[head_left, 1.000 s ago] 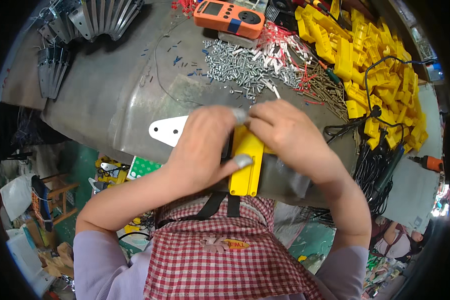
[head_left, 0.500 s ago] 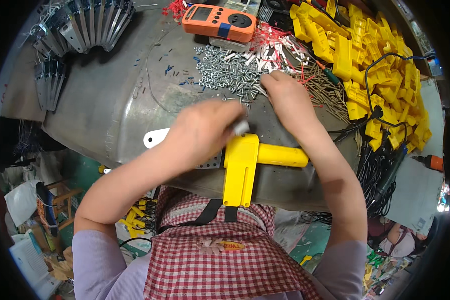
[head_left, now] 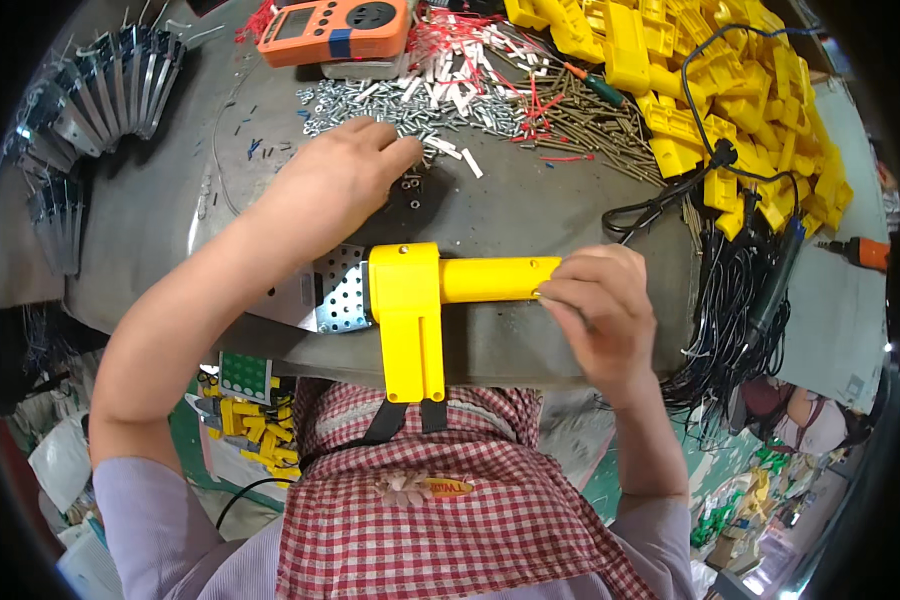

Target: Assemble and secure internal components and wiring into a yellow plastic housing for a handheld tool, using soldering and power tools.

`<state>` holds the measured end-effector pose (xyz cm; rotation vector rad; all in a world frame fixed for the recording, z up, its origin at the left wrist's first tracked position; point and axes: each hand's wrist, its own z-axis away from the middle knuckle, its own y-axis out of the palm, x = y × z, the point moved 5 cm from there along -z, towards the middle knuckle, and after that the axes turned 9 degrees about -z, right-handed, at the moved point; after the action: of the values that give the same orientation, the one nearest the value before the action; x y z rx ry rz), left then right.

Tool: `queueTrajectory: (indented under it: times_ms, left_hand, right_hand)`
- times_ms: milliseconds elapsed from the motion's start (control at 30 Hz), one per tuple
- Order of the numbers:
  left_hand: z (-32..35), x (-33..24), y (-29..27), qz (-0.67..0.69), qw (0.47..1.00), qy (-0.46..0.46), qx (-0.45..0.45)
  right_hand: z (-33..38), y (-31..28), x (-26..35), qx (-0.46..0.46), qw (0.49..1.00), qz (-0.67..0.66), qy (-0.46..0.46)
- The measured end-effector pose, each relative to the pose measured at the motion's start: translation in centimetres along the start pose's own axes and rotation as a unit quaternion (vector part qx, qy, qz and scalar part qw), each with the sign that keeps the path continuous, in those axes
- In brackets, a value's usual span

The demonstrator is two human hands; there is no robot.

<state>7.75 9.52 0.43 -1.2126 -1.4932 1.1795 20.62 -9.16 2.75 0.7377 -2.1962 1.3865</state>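
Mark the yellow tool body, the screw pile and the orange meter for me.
yellow tool body [head_left: 406, 310], head view, on its square middle block.
screw pile [head_left: 390, 102], head view, middle of the heap.
orange meter [head_left: 335, 30], head view, its orange face.

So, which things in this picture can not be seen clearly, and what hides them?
- Head view: fingertips of the left hand lie among the screws; whether they pinch one is too small to tell.
- End of the yellow tool is covered by the right hand.
- Part of the perforated metal plate sits under the left forearm.
- The orange meter is cut off by the top edge.
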Motion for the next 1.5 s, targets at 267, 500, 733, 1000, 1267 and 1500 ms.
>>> queueTrajectory:
  times_ms: [267,500,733,1000,1267,1500]
  left_hand:
    - [-3.9,-8.1,-0.6,0.254,0.967,0.019,-0.021]
    - [-1.6,-10.5,-2.1,0.197,0.977,0.074,-0.046]
    - [-3.5,-9.3,-1.4,0.249,0.966,-0.021,0.074]
    - [-11.2,-4.5,2.7,0.471,0.850,-0.212,0.106]
    - [-10.8,-4.1,1.9,0.598,0.761,-0.251,-0.014]
    - [-2.7,-4.0,-3.7,0.495,0.851,-0.173,0.025]
  right_hand:
    - [3.2,2.0,-0.1,-0.071,0.988,0.125,-0.058]
    - [-1.8,-4.4,-9.2,-0.080,0.968,0.224,0.077]
    - [-4.8,-4.0,-13.1,0.057,0.927,0.336,0.157]
    - [-5.6,-2.3,-13.4,0.025,0.932,0.334,0.138]
    - [-5.6,-3.9,-9.0,0.000,0.989,-0.025,0.146]
    - [2.3,-0.2,0.0,-0.037,0.944,-0.231,0.234]
